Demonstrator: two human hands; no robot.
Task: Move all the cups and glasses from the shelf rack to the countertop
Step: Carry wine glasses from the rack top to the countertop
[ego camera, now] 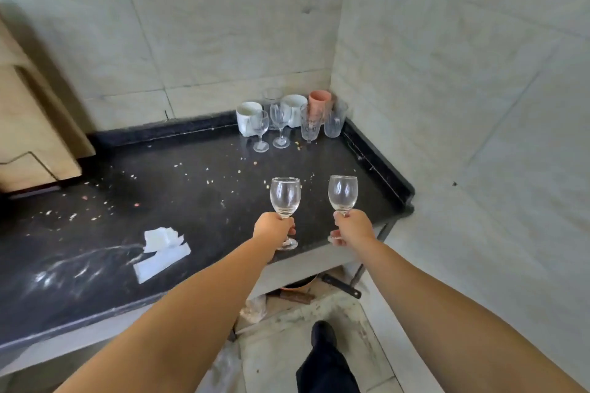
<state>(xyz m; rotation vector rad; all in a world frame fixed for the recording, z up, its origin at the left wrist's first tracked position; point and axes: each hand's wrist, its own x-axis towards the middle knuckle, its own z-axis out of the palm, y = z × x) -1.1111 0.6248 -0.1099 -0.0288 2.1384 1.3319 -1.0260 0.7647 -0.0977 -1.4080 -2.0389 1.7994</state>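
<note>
My left hand (274, 228) grips the stem of an upright clear wine glass (285, 196) above the front edge of the black countertop (178, 201). My right hand (352, 228) grips the stem of a second wine glass (343, 193) beside it. In the far right corner stand two more wine glasses (261, 126) (280, 121), two white mugs (247, 115) (295, 107), a pink cup (319, 100) and several clear tumblers (335, 121). The shelf rack is out of view.
Crumbs are scattered over the counter. White crumpled paper (161, 249) lies near the front left beside a wet streak. A beige cabinet (28, 118) stands at the left. Tiled walls close the corner. Under the counter lie a pan and a knife (340, 285).
</note>
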